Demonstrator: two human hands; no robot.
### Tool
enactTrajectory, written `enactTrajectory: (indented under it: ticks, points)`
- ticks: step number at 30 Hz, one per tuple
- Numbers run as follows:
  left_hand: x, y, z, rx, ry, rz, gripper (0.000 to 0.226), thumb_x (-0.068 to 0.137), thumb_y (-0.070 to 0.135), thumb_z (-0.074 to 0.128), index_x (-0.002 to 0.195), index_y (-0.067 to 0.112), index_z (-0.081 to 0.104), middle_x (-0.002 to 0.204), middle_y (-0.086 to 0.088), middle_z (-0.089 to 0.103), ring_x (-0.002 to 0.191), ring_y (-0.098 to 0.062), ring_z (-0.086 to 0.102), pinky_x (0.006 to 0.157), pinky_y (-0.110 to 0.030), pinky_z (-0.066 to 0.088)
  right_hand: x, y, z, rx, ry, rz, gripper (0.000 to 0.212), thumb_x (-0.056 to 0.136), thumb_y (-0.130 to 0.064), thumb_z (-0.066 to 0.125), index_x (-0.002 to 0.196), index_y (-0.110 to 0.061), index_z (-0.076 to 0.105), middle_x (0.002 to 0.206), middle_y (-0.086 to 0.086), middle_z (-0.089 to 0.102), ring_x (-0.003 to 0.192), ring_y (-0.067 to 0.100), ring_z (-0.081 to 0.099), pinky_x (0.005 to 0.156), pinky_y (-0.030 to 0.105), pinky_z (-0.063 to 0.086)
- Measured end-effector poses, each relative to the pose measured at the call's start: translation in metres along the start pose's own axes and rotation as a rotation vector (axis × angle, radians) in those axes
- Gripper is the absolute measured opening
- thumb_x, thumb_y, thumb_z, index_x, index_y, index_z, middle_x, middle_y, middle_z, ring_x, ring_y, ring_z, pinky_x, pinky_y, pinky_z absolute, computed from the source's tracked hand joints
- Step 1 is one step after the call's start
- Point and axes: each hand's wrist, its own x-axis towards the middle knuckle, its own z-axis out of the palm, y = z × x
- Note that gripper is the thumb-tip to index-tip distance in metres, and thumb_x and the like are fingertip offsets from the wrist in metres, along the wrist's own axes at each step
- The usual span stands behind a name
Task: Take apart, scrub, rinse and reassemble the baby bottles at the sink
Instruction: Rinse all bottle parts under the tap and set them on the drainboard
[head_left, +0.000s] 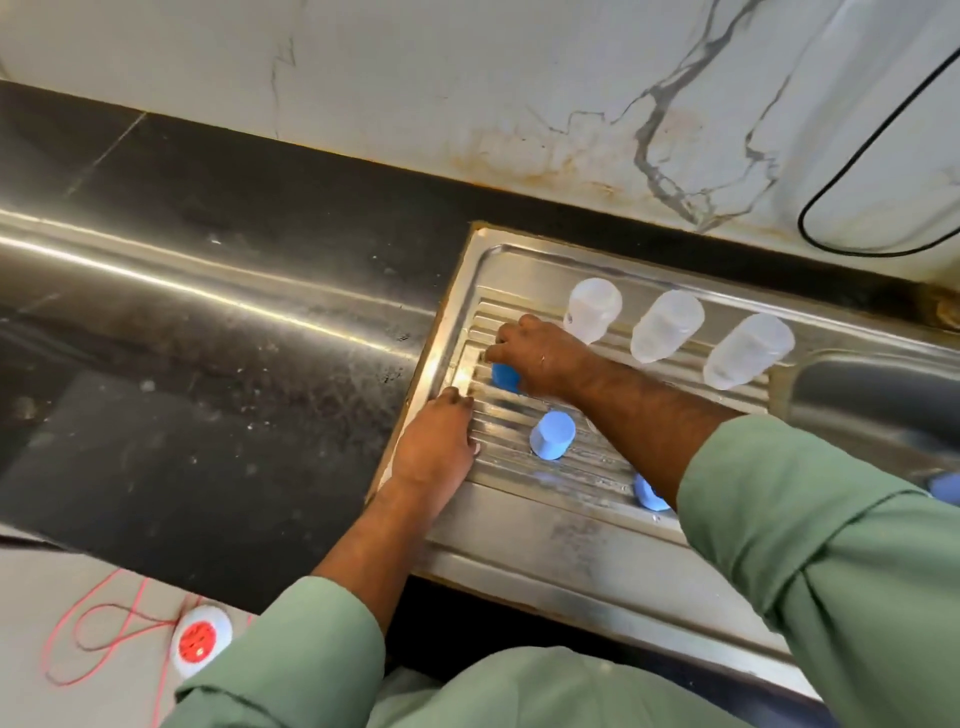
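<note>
My right hand (535, 358) reaches across the steel drainboard (545, 525), and its fingers close around a dark blue cap (505, 376) at its 9 o'clock edge. My left hand (436, 447) lies flat with straight fingers on the same edge, holding nothing. A light blue cap (551, 435) stands at 5 o'clock from the dark one. Three clear bottles (667, 326) stand upside down in a row at 1 o'clock, beside the sink (872, 395).

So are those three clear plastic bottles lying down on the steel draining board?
No: the three clear plastic bottles stand upside down in a row along the back of the ribbed steel draining board.
</note>
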Motion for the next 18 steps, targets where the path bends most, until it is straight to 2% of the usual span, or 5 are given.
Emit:
enactTrajectory:
  ticks: [3,6,11,14,18]
  points:
    - [0.005,0.0,-0.011,-0.192,-0.003,-0.105,0.048,0.09,0.026,0.067,0.135,0.012,0.057,0.133,-0.006,0.06,0.116,-0.021,0.059,0.097,-0.029,0.046,-0.005,0.005,-0.004,0.026,0.034,0.021,0.066,0.088,-0.024,0.071,0.145,-0.03,0.039,0.141,0.004,0.049,0.125,0.027,0.046,0.102,0.04,0.04]
    - [0.011,0.01,-0.026,-0.282,0.075,-0.179,0.051,0.09,0.03,0.068,0.137,0.015,0.055,0.135,-0.007,0.06,0.118,-0.022,0.06,0.099,-0.028,0.046,-0.028,0.018,-0.012,0.208,0.166,0.104,0.064,0.089,-0.03,0.069,0.146,-0.03,0.04,0.143,0.002,0.049,0.127,0.025,0.044,0.104,0.041,0.035]
    - [0.015,0.077,-0.043,-0.253,0.243,0.015,0.042,0.092,0.03,0.066,0.132,0.019,0.062,0.132,-0.004,0.063,0.12,-0.02,0.059,0.104,-0.031,0.042,-0.106,0.057,-0.02,0.333,0.348,0.252,0.055,0.084,-0.027,0.072,0.137,-0.023,0.055,0.13,0.006,0.059,0.116,0.028,0.051,0.098,0.04,0.039]
    - [0.014,0.14,-0.038,-0.2,0.267,0.136,0.041,0.093,0.029,0.066,0.133,0.02,0.061,0.132,-0.005,0.063,0.119,-0.021,0.059,0.105,-0.032,0.043,-0.16,0.086,-0.013,0.277,0.332,0.414,0.052,0.086,-0.036,0.069,0.135,-0.024,0.055,0.128,0.006,0.059,0.118,0.027,0.05,0.099,0.04,0.04]
    - [0.012,0.23,-0.001,-0.138,0.198,0.252,0.044,0.095,0.029,0.061,0.138,0.021,0.056,0.138,-0.004,0.058,0.123,-0.021,0.055,0.108,-0.03,0.037,-0.243,0.129,0.012,0.305,0.274,0.649,0.053,0.089,-0.04,0.065,0.138,-0.026,0.05,0.136,0.003,0.053,0.127,0.023,0.042,0.107,0.038,0.034]
